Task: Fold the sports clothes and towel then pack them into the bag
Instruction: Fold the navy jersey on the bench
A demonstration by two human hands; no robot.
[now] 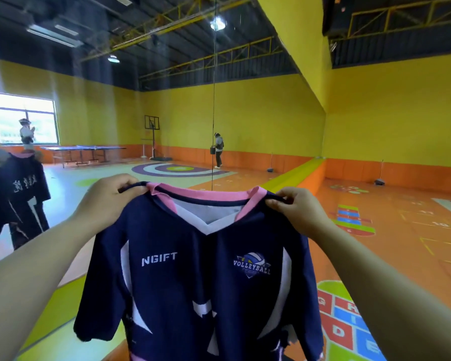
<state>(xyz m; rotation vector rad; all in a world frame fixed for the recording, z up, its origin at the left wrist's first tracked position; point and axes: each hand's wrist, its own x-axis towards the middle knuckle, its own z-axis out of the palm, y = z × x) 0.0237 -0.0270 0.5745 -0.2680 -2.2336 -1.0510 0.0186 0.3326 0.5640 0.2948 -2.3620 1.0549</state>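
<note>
Barely started: pinching the unfolded jersey (pixel 193 269) by its shoulders with left hand (pixel 107 201) and right hand (pixel 297 212); folding and packing likely all ahead.

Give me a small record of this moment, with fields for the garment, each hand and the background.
garment: navy jersey, pink collar, hanging unfolded
left hand: pinches one shoulder
right hand: pinches the other shoulder
folding: not yet started
background: table tennis table, basketball hoop
</note>
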